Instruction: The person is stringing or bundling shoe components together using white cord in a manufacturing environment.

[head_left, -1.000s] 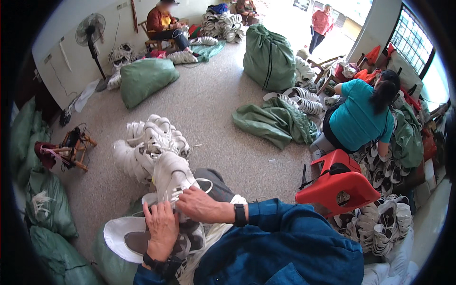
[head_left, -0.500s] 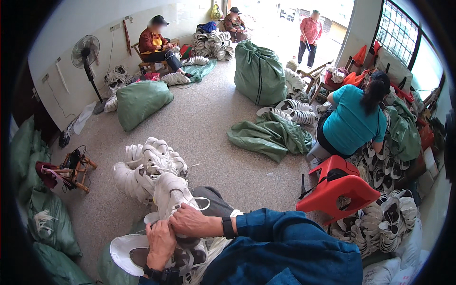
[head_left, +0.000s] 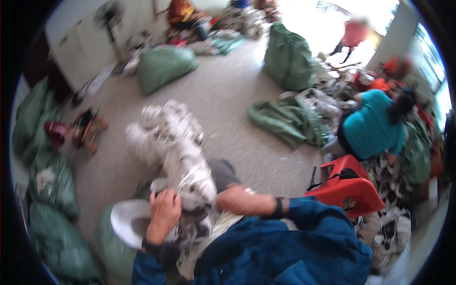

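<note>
A white shoe (head_left: pixel 188 164), blurred, lies across my lap with its toe pointing away from me. My left hand (head_left: pixel 164 213) is closed at the shoe's left side, its fingers curled against the edge. To the right of the shoe, my right hand (head_left: pixel 236 199) is smeared by motion, so its fingers and any lace in them cannot be made out. Left of my left hand rests another white shoe upper (head_left: pixel 124 219) with a dark inside, on a green sack (head_left: pixel 108 240). Beyond the shoe in my lap stands a pile of white shoes (head_left: pixel 166 126).
A red plastic chair (head_left: pixel 344 187) stands at my right, near a heap of shoes (head_left: pixel 387 232). A person in a teal shirt (head_left: pixel 375 126) bends over shoes beyond it. Full green sacks (head_left: pixel 59 232) line the left, near a small wooden stool (head_left: pixel 88 130). Other people are farther off.
My right hand has pulled away from the shoe to the right. My left hand stays at the shoe. The whole view has tilted and shifted, and the picture is blurred.
</note>
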Tool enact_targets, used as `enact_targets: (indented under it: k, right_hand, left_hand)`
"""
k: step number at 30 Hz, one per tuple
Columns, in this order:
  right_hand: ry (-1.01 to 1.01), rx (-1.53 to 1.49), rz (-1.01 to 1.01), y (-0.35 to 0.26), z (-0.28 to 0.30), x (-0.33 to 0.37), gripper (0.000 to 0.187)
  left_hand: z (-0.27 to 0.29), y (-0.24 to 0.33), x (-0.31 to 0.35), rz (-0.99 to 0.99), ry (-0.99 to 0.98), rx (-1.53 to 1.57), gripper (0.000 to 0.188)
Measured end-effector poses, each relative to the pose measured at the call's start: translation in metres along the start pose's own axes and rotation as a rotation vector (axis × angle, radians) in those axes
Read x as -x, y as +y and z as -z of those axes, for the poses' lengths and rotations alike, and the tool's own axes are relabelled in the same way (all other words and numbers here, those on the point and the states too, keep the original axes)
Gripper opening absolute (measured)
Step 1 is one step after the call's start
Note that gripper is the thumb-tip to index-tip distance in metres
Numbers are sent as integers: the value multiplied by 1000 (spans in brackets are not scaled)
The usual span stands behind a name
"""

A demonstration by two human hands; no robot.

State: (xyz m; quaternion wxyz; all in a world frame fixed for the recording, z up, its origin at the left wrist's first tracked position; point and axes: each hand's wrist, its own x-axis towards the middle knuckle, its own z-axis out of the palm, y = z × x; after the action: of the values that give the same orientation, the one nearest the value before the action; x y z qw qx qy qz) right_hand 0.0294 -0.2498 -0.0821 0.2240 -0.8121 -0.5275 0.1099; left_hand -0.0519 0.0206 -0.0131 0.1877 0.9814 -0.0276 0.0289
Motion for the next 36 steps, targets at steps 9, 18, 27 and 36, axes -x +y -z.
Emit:
enact_targets:
  k: [9, 18, 27, 36]
  right_hand:
    - [97, -211, -542, 49, 32, 122, 17]
    - [369, -602, -282, 2, 12, 10, 20]
    - [219, -637, -328, -3, 25, -3, 32]
    - [118, -653, -304, 0, 61, 36, 21]
  left_hand:
    - [-4, 6, -8, -15, 46, 112, 25]
    - [-11, -11, -19, 25, 84, 519, 32]
    - [3, 12, -14, 107, 23, 496, 60]
    - [-7, 4, -11, 104, 32, 541, 61]
